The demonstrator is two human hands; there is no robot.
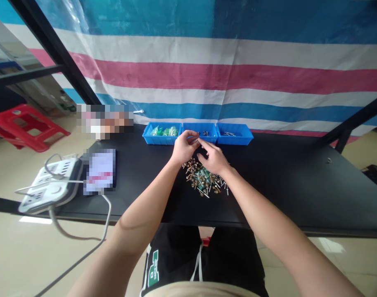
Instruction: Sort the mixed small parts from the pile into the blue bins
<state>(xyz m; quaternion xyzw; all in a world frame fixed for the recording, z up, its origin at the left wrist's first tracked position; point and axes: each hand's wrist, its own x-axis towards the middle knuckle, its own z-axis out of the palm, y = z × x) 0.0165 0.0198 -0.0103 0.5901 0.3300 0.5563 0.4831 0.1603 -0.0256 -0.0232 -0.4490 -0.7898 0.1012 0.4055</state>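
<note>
A heap of mixed small hardware, brass-coloured screws, silver pins and green plastic anchors, lies mid-table. My left hand hovers just behind it, fingers pinched on a small part that I cannot name, near the middle blue bin. My right hand rests over the heap's far edge, fingers curled and pointing toward the left hand; what it holds is hidden. Three blue bins stand in a row: the left bin has green pieces, the right bin a few silver ones.
The black table runs left to right. A white power strip with cables and a blurred flat object sit at its left end. A red stool stands on the floor behind. A striped tarp hangs at the back.
</note>
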